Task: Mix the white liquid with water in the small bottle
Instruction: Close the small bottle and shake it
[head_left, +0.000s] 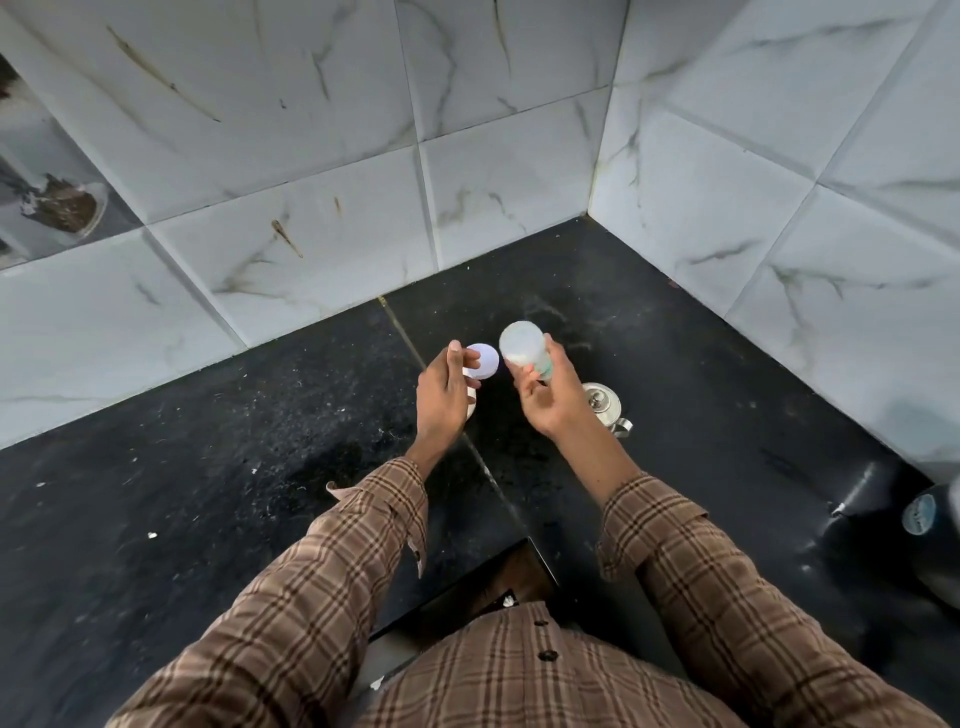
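Note:
My right hand (548, 397) grips a small clear bottle (523, 347) above the black counter, its round end turned up toward the camera; a little white liquid shows inside. My left hand (441, 395) pinches a white round cap (483, 361) between thumb and fingers, just left of the bottle. Cap and bottle are apart by a small gap. Something white shows under my left hand, mostly hidden.
A small steel pot with a lid (602, 402) stands on the counter (208, 467) right behind my right wrist. Marble-look tiled walls (311, 156) meet in a corner beyond the hands. A dark round container (930, 540) sits at the right edge.

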